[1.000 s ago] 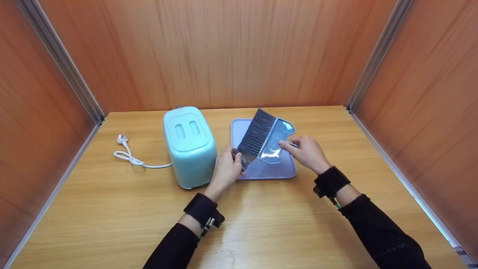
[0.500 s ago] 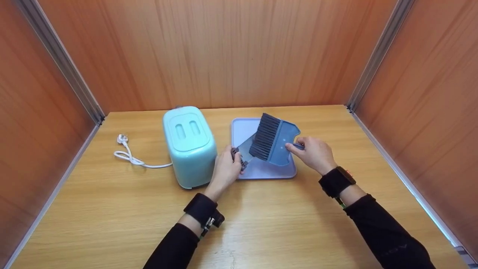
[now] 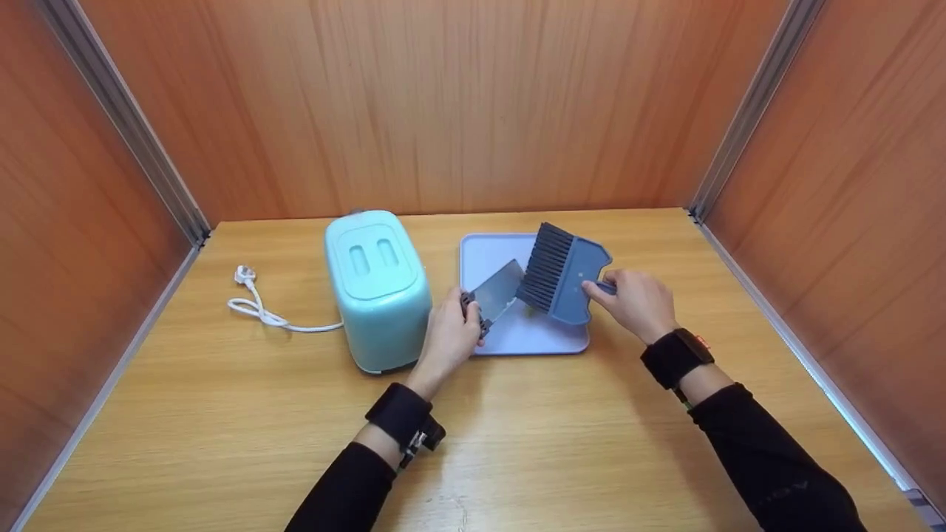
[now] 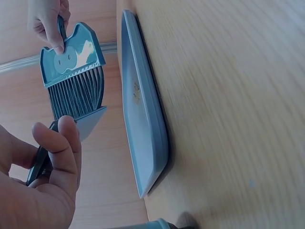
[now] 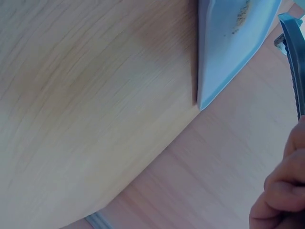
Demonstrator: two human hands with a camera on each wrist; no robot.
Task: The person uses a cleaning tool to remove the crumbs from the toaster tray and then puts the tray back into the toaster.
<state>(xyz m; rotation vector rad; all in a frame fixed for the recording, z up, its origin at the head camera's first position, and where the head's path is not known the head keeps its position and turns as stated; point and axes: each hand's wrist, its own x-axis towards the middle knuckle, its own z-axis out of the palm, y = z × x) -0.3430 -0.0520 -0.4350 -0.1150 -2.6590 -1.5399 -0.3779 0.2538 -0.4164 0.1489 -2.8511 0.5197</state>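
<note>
My left hand [image 3: 447, 329] pinches the dark plastic end of a flat metal crumb tray [image 3: 499, 287], tilted above a lavender tray [image 3: 536, 343]. In my right hand [image 3: 641, 301] is the handle of a blue hand brush [image 3: 580, 284] with dark bristles. Its bristle tips overlap the far end of the crumb tray in the head view; in the left wrist view the bristles [image 4: 76, 93] lie right against that plate. A small patch of brown crumbs [image 4: 137, 93] lies on the lavender tray below.
A mint-green toaster [image 3: 378, 295] stands close to the left of my left hand, its lid closed. Its white cord and plug [image 3: 255, 307] lie on the wooden table [image 3: 222, 428]. Wood-grain panels [image 3: 473, 111] enclose the back and sides.
My right hand has drawn the brush to the right along the crumb tray, uncovering more of its metal surface. The left hand has stayed nearly still.
</note>
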